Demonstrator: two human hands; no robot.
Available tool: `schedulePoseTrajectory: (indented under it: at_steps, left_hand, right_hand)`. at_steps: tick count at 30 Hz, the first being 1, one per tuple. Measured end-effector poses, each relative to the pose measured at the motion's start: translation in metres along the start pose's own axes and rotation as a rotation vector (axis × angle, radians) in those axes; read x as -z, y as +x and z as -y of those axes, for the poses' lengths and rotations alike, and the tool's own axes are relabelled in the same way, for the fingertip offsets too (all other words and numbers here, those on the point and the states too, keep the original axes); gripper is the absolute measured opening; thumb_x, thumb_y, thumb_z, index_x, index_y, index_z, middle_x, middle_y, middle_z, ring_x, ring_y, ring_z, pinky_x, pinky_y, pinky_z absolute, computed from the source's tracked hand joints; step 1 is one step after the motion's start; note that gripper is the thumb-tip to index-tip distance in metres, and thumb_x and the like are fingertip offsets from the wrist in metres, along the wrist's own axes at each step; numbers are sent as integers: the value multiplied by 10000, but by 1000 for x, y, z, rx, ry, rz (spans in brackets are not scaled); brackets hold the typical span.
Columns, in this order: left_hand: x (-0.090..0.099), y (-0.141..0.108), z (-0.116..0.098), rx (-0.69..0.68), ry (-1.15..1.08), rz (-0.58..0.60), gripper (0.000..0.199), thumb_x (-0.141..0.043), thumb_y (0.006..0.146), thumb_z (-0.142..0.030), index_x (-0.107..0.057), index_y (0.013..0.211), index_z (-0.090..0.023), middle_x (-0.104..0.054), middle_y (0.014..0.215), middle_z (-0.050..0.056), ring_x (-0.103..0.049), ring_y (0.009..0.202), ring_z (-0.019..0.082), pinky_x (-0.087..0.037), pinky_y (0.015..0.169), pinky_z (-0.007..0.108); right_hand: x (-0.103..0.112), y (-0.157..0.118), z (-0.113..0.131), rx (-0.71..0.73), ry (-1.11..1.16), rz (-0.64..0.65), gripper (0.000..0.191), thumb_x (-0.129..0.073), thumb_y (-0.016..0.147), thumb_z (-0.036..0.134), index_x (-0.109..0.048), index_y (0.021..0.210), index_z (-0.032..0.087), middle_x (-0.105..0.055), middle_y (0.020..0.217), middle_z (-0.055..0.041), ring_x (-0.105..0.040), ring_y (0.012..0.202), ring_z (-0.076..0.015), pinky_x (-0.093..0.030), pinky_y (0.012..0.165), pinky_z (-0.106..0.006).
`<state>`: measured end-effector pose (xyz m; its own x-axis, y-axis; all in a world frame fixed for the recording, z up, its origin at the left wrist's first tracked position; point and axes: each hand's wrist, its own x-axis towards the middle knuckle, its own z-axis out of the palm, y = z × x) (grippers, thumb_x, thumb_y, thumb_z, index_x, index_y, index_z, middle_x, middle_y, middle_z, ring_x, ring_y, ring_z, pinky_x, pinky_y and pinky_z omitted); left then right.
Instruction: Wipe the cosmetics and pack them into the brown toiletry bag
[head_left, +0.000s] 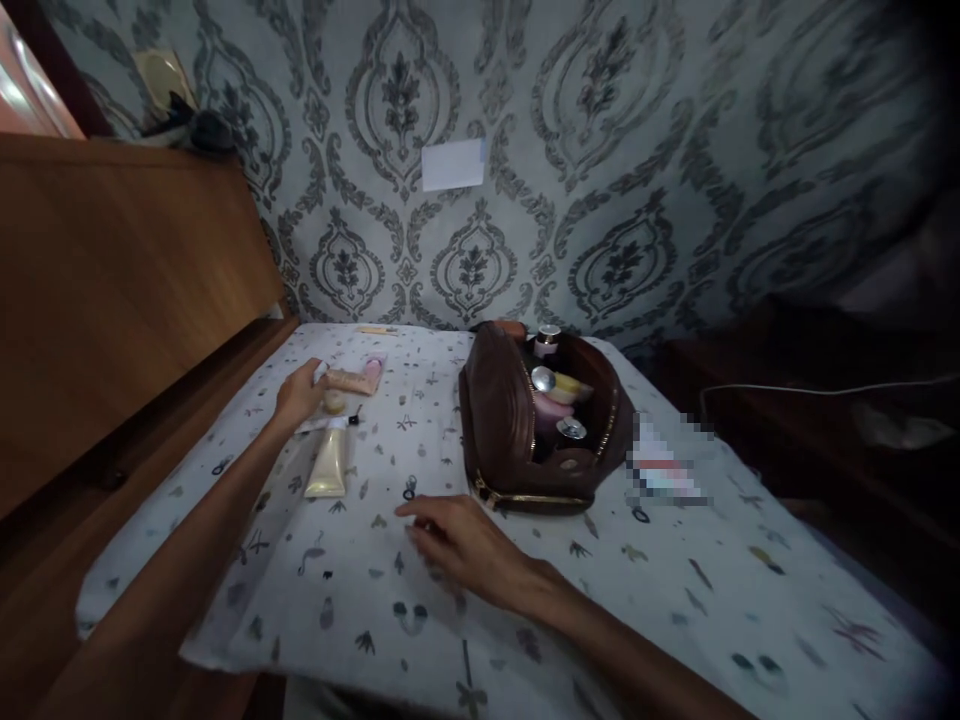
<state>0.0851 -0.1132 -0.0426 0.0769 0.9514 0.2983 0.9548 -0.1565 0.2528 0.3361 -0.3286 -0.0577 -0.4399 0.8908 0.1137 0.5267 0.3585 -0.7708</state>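
Observation:
At the left side of the patterned cloth, my left hand (298,393) has its fingers closed at the white-capped end of a beige tube (349,381). Beside that tube lies a pink item (374,367). A small yellowish round jar (334,402) sits just below my fingers, and a pale gold tube (328,462) with a white cap lies nearer to me. My right hand (465,548) hovers over the cloth, fingers apart and holding nothing. Close to it stands an unzipped brown cosmetic bag (499,400) with several jars and containers inside, among them a silver-lidded jar (548,340).
The patterned cloth (405,580) covers the surface. A wooden cabinet (120,300) borders the left, and a wallpapered wall (472,240) rises behind. Right of the bag lies a pixelated item (667,465). A white cable (810,390) crosses the dark area at the right.

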Motion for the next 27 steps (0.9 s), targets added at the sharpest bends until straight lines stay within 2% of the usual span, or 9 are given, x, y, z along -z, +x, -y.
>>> schedulePoseTrajectory:
  at_steps: [2,5,8,11,16,22,27]
  left_hand:
    - [-3,5,-15,-47,57,19,391,-408,907,-307,-589,1233,-190,-703,1100,112,-637,1006,278,-473,815,343]
    - [-9,13,-40,-138,126,60,369,-415,917,-328,-590,1216,-201,-687,1159,137,-602,1114,315,-462,870,382]
    - [-19,23,-62,-181,184,109,383,-394,934,-381,-600,1180,-171,-688,1137,186,-599,1115,365,-468,854,432]
    - [-31,32,-76,-168,236,161,408,-398,932,-405,-596,1173,-141,-696,1117,221,-620,1081,392,-478,827,452]
    - [-43,37,-82,-144,288,209,445,-434,909,-371,-543,1235,-88,-695,1110,264,-621,1083,417,-478,817,461]
    - [-50,39,-85,-126,266,174,445,-420,905,-330,-523,1259,-81,-689,1102,279,-626,1073,420,-466,813,463]
    - [-47,40,-79,-50,209,104,403,-431,908,-391,-569,1198,-146,-716,1072,213,-649,1036,362,-457,768,384]
  right_hand:
    - [-19,17,0,-65,238,24,291,-534,889,198,-692,1128,146,-680,664,-10,-661,608,-132,-501,621,-242]
    - [-46,37,-12,-159,718,9,262,-581,857,318,-673,1040,155,-647,727,10,-603,506,-88,-430,471,-194]
    - [-61,46,-30,-191,976,-70,388,-686,768,485,-637,966,155,-624,696,28,-585,481,-80,-414,445,-187]
    - [-63,44,-42,-184,1061,-105,464,-741,705,540,-630,932,151,-639,687,24,-591,486,-82,-419,454,-192]
    - [-58,41,-41,-186,1104,-82,489,-768,674,541,-648,933,144,-660,685,24,-602,494,-79,-422,474,-196]
    - [-55,43,-38,-196,1138,-75,504,-792,633,548,-661,906,145,-670,665,30,-604,480,-81,-422,458,-195]
    - [-50,41,-38,-223,1176,-117,432,-793,656,493,-671,880,145,-685,656,22,-603,470,-77,-380,437,-181]
